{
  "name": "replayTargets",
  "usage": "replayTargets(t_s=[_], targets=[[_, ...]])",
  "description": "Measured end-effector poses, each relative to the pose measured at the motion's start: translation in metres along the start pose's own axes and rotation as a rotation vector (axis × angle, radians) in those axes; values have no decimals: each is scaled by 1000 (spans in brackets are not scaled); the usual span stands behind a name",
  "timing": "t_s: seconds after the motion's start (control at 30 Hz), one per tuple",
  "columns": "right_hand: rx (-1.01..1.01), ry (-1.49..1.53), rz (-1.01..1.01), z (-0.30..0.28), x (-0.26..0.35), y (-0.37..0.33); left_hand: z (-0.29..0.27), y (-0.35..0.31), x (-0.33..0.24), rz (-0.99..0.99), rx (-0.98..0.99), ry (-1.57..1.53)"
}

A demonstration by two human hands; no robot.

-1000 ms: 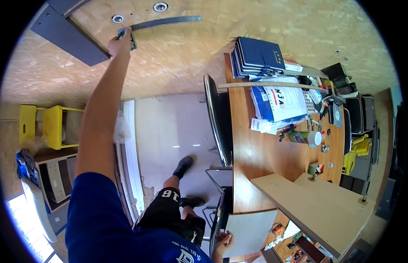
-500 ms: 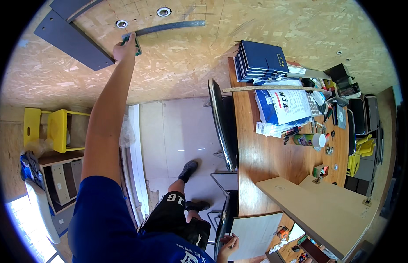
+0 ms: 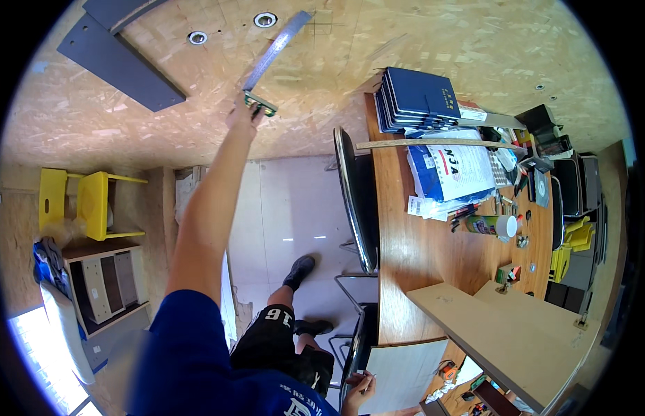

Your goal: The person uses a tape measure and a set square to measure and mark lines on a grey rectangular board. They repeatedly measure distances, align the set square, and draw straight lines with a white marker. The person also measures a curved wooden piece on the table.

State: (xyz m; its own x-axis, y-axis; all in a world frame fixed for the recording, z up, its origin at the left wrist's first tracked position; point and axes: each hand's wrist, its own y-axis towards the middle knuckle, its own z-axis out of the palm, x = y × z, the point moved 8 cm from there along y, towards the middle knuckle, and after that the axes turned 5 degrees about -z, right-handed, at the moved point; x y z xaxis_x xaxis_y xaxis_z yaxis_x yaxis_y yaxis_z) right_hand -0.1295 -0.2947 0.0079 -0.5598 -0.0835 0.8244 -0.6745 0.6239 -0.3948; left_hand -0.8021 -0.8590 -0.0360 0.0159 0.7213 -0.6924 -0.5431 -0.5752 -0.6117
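At the end of my stretched-out arm, my left hand (image 3: pixel 244 119) is closed around the green-edged stock of a try square (image 3: pixel 275 52). Its long metal blade slants up and to the right across the wood-chip board wall (image 3: pixel 378 41), the tip near some thin crossed lines drawn there. Low in the view, my right hand (image 3: pixel 359 390) has its fingers bent together in front of a pale panel (image 3: pixel 405 371). Something thin shows at those fingers, too small to name.
A wooden table (image 3: pixel 398 243) on the right carries blue notebooks (image 3: pixel 423 93), a bottle (image 3: pixel 490 225) and a hinged beige panel (image 3: pixel 468 315). Black chairs (image 3: pixel 357 208) stand along its near side. A grey board (image 3: pixel 121 62) lies against the wall; yellow stools (image 3: pixel 93 204) are at left.
My left hand has moved right and down with the try square. The blade has turned from nearly level to a steep slant. My right hand stays about where it was.
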Motion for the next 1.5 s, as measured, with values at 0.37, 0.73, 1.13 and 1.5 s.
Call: replayTargets(t_s=[0.37,0.73,1.13,1.5], targets=[[-10,-161,14,-21,-24,-11,37,-4,96,-116,19,-321],[82,-174,101,2,-19,-3,99,14,164,-261,105,-528],[39,-49,160,28,14,-1,110,17,165,-209,105,-552],[50,10,226,45,18,-2,110,9,167,-207,82,-564]])
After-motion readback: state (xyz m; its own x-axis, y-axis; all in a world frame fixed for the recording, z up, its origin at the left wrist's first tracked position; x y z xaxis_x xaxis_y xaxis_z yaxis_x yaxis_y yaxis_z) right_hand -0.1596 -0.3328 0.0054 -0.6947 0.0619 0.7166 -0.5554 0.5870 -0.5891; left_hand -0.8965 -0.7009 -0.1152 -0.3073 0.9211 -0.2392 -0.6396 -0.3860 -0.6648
